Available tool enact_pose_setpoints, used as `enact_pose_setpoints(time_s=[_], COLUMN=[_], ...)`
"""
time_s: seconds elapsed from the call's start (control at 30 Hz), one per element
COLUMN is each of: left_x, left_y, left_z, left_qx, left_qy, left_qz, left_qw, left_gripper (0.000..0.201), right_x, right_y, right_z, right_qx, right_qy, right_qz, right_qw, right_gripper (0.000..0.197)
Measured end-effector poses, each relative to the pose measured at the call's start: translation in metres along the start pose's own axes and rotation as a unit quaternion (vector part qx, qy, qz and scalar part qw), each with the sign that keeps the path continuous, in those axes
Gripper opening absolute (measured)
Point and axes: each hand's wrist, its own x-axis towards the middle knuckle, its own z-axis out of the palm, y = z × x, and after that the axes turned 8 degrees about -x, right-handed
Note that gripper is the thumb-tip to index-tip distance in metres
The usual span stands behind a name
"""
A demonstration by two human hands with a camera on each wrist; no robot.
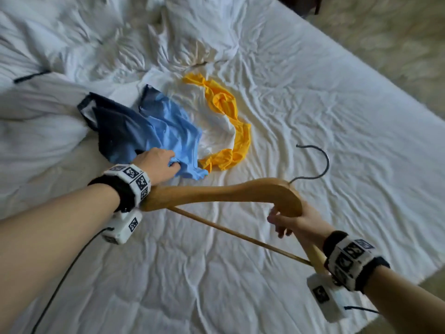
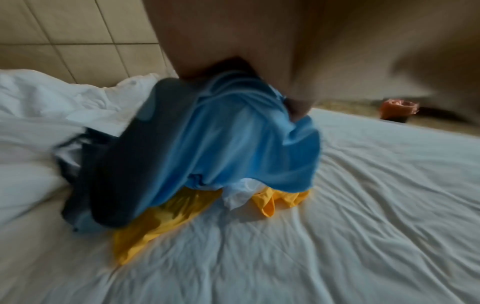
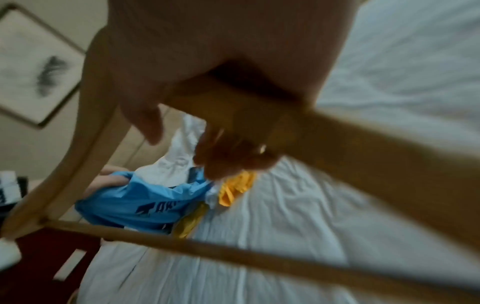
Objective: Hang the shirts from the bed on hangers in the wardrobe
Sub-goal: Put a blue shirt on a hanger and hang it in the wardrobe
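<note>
Two hands (image 1: 157, 165) (image 1: 292, 219), crumpled blue shirt (image 1: 168, 126), curved wooden hanger (image 1: 224, 192)

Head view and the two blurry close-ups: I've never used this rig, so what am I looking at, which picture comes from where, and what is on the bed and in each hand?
There is no machine here: a person wears three cameras. The wide picture comes from the head and looks down at both arms; the patterned bands are the wrist camera mounts. The two blurry close-ups come from the wrists and look along each hand.

The left hand grips the edge of a blue shirt, light and dark blue, and lifts it off the white bed sheet. Beside it, partly under it, a yellow and white shirt lies crumpled on the sheet.

The right hand holds a wooden hanger near its middle, above the bed, with the dark metal hook pointing away.
</note>
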Motion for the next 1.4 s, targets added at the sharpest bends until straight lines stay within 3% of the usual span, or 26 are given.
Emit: enact_pose_setpoints(time_s=[0.1, 0.2, 0.27, 0.33, 0.37, 0.43, 0.53, 0.6, 0.7, 0.77, 0.83, 0.87, 0.93, 1.03, 1.13, 1.27, 1.33, 1.4], left_x=[-0.044, -0.086, -0.114, -0.142, -0.156, -0.181, -0.22, -0.244, -0.281, -0.31, -0.341, -0.357, -0.384, -0.414, -0.435, -0.458, -0.468, -0.479], left_y=[-0.003, -0.008, -0.013, -0.023, -0.028, -0.038, -0.052, -0.063, -0.079, -0.089, -0.097, -0.102, -0.12, -0.159, -0.214, -0.265, -0.268, -0.261], left_z=[-0.012, -0.022, -0.035, -0.053, -0.065, -0.088, -0.121, -0.137, -0.163, -0.183, -0.204, -0.214, -0.231, -0.247, -0.244, -0.22, -0.208, -0.202], left_qx=[-0.033, -0.037, -0.03, -0.037, -0.06, -0.13, -0.211, -0.234, -0.287, -0.323, -0.354, -0.366, -0.377, -0.349, -0.198, -0.108, -0.102, -0.051], left_qy=[-0.063, -0.076, -0.069, -0.058, -0.038, 0.018, 0.082, 0.093, 0.086, 0.091, 0.105, 0.112, 0.13, 0.157, 0.183, 0.123, 0.088, 0.064], left_qz=[0.007, 0.037, 0.04, 0.034, 0.038, 0.057, 0.061, 0.062, 0.069, 0.099, 0.142, 0.16, 0.175, 0.154, 0.094, -0.02, -0.044, -0.059], left_qw=[0.997, 0.996, 0.996, 0.997, 0.997, 0.99, 0.972, 0.966, 0.952, 0.937, 0.918, 0.91, 0.9, 0.911, 0.958, 0.986, 0.99, 0.995], left_gripper=[0.036, 0.031, 0.016, 0.028, 0.033, 0.03, 0.028, 0.032, 0.037, 0.033, 0.022, 0.019, 0.018, 0.016, 0.026, 0.028, 0.033, 0.039], right_x=[-0.016, -0.031, -0.046, -0.065, -0.075, -0.093, -0.117, -0.13, -0.142, -0.146, -0.153, -0.158, -0.17, -0.18, -0.192, -0.22, -0.235, -0.251], right_y=[-0.053, -0.086, -0.088, -0.084, -0.08, -0.077, -0.087, -0.11, -0.154, -0.183, -0.206, -0.214, -0.227, -0.243, -0.276, -0.337, -0.365, -0.388], right_z=[0.013, 0.061, 0.09, 0.109, 0.114, 0.125, 0.141, 0.151, 0.173, 0.193, 0.213, 0.224, 0.243, 0.262, 0.259, 0.25, 0.25, 0.253], right_qx=[0.01, -0.107, -0.116, -0.097, -0.091, -0.078, -0.103, -0.185, -0.335, -0.321, -0.284, -0.285, -0.346, -0.372, -0.358, -0.38, -0.424, -0.46], right_qy=[-0.084, -0.098, -0.098, -0.115, -0.126, -0.132, -0.054, -0.015, 0.02, 0.006, -0.031, -0.047, -0.036, -0.002, 0.014, 0.026, 0.021, 0.02], right_qz=[-0.081, -0.13, -0.117, -0.075, -0.049, -0.014, -0.026, -0.078, -0.123, -0.132, -0.117, -0.113, -0.109, -0.102, -0.119, -0.148, -0.171, -0.186], right_qw=[0.993, 0.981, 0.982, 0.986, 0.987, 0.988, 0.993, 0.98, 0.934, 0.938, 0.951, 0.951, 0.931, 0.922, 0.926, 0.913, 0.889, 0.868], right_gripper=[0.041, 0.038, 0.029, 0.012, 0.014, 0.025, 0.038, 0.065, 0.101, 0.108, 0.102, 0.084, 0.027, 0.042, 0.038, 0.047, 0.057, 0.054])
